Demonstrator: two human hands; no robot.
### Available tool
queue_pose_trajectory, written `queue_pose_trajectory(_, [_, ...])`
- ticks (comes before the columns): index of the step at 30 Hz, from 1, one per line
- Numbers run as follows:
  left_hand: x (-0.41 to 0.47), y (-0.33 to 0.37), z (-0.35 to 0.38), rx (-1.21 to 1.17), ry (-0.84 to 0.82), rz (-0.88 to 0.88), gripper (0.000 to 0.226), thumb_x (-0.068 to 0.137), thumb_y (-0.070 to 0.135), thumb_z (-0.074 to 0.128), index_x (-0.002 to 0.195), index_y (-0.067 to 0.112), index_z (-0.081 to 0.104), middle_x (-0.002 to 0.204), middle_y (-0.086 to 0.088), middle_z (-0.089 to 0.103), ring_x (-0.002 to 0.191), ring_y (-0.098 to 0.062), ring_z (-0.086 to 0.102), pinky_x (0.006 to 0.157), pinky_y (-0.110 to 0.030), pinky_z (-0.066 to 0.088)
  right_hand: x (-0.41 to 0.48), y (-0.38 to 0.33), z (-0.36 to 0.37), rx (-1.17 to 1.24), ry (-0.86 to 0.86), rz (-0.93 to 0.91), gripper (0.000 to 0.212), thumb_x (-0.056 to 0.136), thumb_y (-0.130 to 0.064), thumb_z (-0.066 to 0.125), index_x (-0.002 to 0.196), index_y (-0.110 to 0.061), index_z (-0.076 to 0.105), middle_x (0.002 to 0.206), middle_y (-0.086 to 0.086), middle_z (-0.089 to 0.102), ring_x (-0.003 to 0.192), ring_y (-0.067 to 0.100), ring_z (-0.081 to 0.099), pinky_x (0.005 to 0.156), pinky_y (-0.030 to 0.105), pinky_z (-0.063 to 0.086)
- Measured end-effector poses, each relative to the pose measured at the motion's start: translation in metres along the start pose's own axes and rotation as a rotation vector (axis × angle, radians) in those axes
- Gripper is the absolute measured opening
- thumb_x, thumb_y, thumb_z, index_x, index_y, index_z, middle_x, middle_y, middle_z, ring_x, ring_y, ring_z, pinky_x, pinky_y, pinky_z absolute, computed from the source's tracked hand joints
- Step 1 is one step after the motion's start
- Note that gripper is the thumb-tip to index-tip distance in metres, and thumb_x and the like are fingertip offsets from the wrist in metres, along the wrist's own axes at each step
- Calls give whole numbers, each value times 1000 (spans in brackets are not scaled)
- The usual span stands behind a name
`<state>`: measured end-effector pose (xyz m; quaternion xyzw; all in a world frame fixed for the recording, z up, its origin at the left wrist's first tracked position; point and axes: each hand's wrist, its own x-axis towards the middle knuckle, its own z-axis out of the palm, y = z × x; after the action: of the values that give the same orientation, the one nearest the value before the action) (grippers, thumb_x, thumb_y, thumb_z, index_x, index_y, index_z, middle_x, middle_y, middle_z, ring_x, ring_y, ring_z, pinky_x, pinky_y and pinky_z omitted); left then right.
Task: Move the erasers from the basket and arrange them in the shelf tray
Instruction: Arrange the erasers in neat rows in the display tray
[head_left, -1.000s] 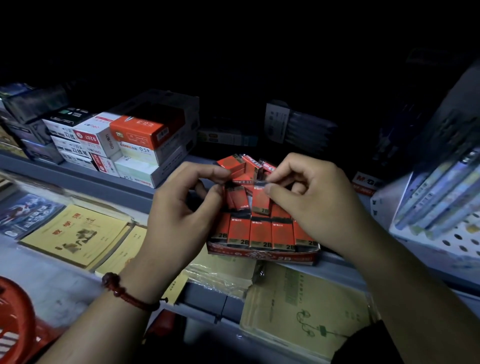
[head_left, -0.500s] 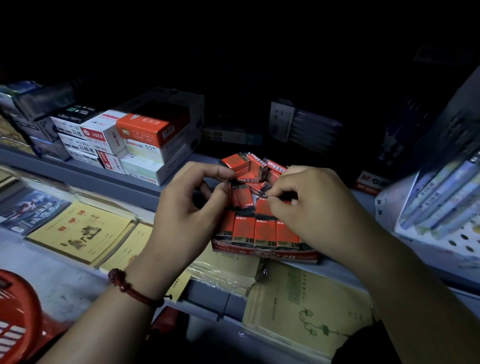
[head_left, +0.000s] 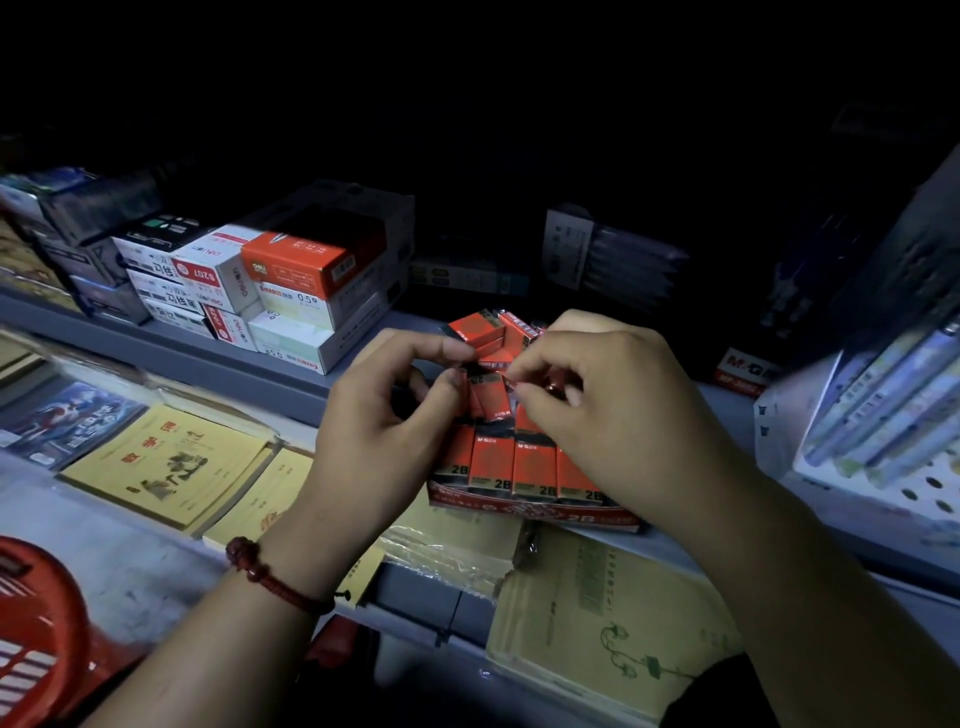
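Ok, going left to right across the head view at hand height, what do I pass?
Red basket → blue booklet → yellow notebook → left hand → eraser pinched between both hands → right hand → pen packs.

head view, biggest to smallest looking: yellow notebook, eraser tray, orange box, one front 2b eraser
1. yellow notebook and eraser tray: alike, tray partly covered
2. orange box, farther back
3. front 2b eraser
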<state>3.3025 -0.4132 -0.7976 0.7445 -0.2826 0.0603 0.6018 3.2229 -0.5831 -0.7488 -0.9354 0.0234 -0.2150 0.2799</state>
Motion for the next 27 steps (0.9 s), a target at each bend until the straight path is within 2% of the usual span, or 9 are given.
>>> queue_pose_trajectory(3, [0,-1,1,-22,9,-17,21,96,7,68,107,25,71,87,9,59,64,-8,54,62,-19,45,3,-7,5,-32,-29,-13,18,90,-27,69,106,-31,77,92,-14,63,82,3,61,74,35,55])
queue_pose_trajectory(7, [1,-1,1,-63,55,-29,21,92,14,67,109,26,67,95,7,65,65,-10,53,63,-19,44,8,-15,7,-158,-111,32,30,93,-38,60,121,-39,69,89,-11,67,88,13,64,81,37,56])
queue_pose_trajectory(9, [1,0,1,-86,74,-37,24,88,16,61,109,27,67,102,7,66,66,-10,54,64,-18,44,7,-18,7,-193,-138,45,33,94,-37,56,125,-42,67,84,-10,66,88,15,66,81,35,56])
queue_pose_trajectory(13, [-1,-1,0,-96,80,-55,26,87,14,58,106,29,67,105,1,66,79,-30,61,68,-29,51,7,-18,10,-238,-122,39,31,93,-37,52,118,-43,71,107,-12,74,101,15,67,88,36,55])
queue_pose_trajectory(18, [-1,-1,-2,-119,103,-73,28,85,13,54,106,27,67,103,-4,66,80,-38,59,61,-34,52,5,-16,11,-300,-139,12,35,98,-35,46,124,-37,69,113,-12,68,102,14,64,85,32,50])
queue_pose_trajectory(22, [-1,-1,-2,-108,92,-69,28,86,13,53,106,27,66,102,-5,66,79,-39,59,60,-44,54,4,-11,14,-262,-104,26,22,96,-34,52,108,-34,71,99,-12,60,88,10,58,70,28,40])
queue_pose_trajectory(25, [-2,-1,-2,-97,88,-71,28,86,14,54,104,30,67,98,-9,65,79,-37,60,60,-44,54,1,-9,14,-173,-18,27,5,91,-35,62,90,-31,65,93,-10,51,80,10,58,66,32,47])
queue_pose_trajectory(27, [-1,-2,-2,-87,86,-65,27,88,15,55,103,33,68,97,-11,65,76,-34,61,58,-38,52,0,-6,14,-80,14,17,7,89,-32,65,84,-28,63,95,-10,52,77,6,56,64,34,50])
